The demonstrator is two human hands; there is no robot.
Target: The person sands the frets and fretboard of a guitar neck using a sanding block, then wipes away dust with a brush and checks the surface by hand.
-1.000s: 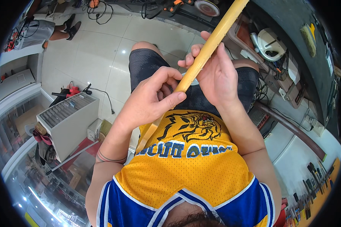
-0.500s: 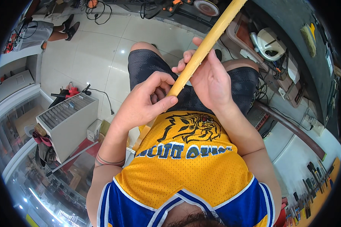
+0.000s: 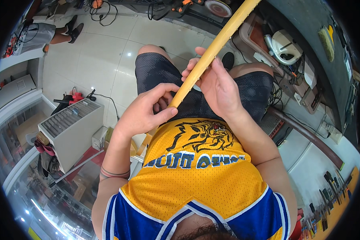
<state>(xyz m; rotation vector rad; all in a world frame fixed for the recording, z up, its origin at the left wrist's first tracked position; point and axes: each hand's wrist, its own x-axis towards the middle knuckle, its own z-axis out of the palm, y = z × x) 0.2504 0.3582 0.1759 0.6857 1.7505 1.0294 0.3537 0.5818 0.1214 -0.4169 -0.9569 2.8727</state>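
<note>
A long, pale yellow wooden guitar neck (image 3: 206,58) runs aslant over my lap, from near my belly up past the top edge. Small fret ends stick out along its right edge, and its smooth rounded back faces up. My left hand (image 3: 148,110) holds the lower end between thumb and curled fingers; part of those fingers is hidden. Farther up, my right hand (image 3: 220,88) cradles the neck from below. Its thumb rests against the right edge, and its fingertips show past the left edge.
A workbench edge (image 3: 304,24) with a brush (image 3: 327,42) curves along the right. Below it sits a white power tool (image 3: 284,47). Screwdrivers and files (image 3: 328,196) stand in a rack at lower right. At left are a grey slotted box (image 3: 74,128) and a glass case; another person's legs (image 3: 64,36) show.
Both hands and the guitar neck's lower end have shifted slightly left and toward my body. The grip looks much the same.
</note>
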